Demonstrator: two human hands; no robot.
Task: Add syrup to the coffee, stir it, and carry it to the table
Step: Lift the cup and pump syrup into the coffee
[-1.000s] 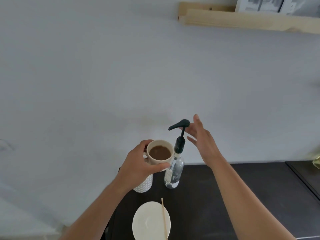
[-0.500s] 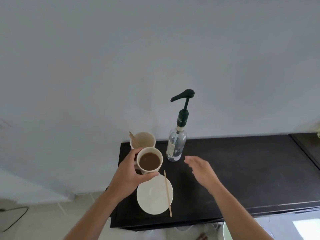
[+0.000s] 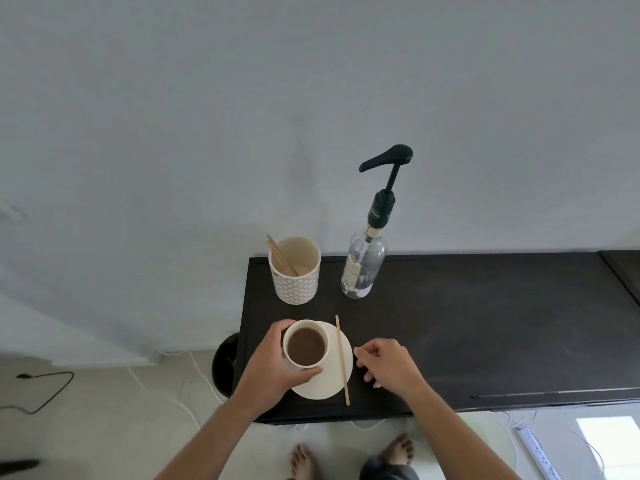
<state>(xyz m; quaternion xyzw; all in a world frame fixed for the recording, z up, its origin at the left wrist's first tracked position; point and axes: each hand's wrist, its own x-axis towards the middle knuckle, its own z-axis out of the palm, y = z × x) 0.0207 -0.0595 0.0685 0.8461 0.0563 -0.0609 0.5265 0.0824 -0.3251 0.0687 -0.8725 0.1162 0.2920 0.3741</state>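
My left hand (image 3: pixel 273 367) grips a cream cup of brown coffee (image 3: pixel 306 345), holding it on or just above a white saucer (image 3: pixel 330 382). A wooden stir stick (image 3: pixel 342 363) lies across the saucer's right side. My right hand (image 3: pixel 389 363) hovers just right of the stick with its fingers loosely curled and nothing in them. The clear syrup bottle (image 3: pixel 362 268) with a dark pump stands at the back of the black counter (image 3: pixel 485 323), apart from both hands.
A patterned holder (image 3: pixel 295 275) with several wooden sticks stands left of the bottle. The counter's left edge runs just left of the saucer. Below are a dark round bin (image 3: pixel 223 365), cables, a power strip (image 3: pixel 538 452) and my bare feet.
My left hand brought the cup from under the pump spout down and toward me onto the saucer. My right hand left the pump and dropped beside the stir stick. The view tilted down.
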